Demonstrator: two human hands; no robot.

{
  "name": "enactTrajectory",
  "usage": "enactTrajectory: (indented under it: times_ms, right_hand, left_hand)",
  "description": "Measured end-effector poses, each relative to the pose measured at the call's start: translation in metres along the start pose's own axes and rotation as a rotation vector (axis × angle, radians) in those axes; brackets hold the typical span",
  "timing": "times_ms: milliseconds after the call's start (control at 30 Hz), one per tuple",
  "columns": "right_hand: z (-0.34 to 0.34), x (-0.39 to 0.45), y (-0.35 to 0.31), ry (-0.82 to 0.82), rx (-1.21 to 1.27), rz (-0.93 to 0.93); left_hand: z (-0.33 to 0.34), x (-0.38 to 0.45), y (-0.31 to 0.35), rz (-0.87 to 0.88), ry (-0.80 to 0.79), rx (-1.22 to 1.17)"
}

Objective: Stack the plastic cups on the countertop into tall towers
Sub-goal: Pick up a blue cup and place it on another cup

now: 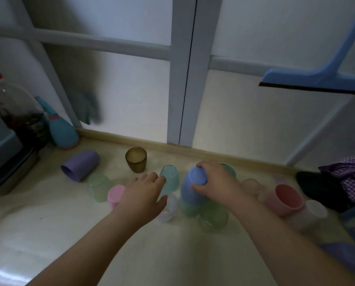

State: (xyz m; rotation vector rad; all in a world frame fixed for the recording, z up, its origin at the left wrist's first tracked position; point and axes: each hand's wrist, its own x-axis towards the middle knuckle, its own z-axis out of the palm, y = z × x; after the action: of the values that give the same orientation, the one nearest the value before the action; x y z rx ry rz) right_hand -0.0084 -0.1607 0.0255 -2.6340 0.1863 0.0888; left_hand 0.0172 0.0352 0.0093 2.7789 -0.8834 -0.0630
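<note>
Several plastic cups stand and lie on the pale countertop [48, 234]. My right hand [217, 182] grips an upside-down blue cup [193, 186] by its base; it sits over green cups [213, 215]. My left hand [143, 193] curls round a teal translucent cup [170, 180]. A pink cup [114, 194] and a pale green cup [99, 186] sit left of that hand. A purple cup [80, 165] lies on its side. An upright brown cup [135, 159] stands near the wall. A salmon cup [285, 199] lies to the right beside a white cup [314, 211].
A blue spray bottle [62, 131], a clear jug with a red cap [5, 96] and a blue container [1, 141] crowd the left end. A blue squeegee [316, 79] hangs at upper right. Checked cloth [347, 174] lies at the right edge.
</note>
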Motion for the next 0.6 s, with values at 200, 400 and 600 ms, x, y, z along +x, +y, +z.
enactTrajectory:
  times_ms: [200, 400, 600]
  right_hand:
    - [0.022, 0.002, 0.012, -0.071, 0.013, 0.057]
    - [0.024, -0.01, 0.032, -0.054, 0.077, 0.135]
    - [0.053, -0.042, 0.059, -0.253, -0.114, 0.19]
  left_hand:
    - [0.008, -0.002, 0.0, 0.002, -0.018, -0.038]
    - [0.016, -0.001, 0.005, 0.013, -0.05, -0.043]
    - [0.039, 0.001, 0.006, -0.023, -0.133, -0.088]
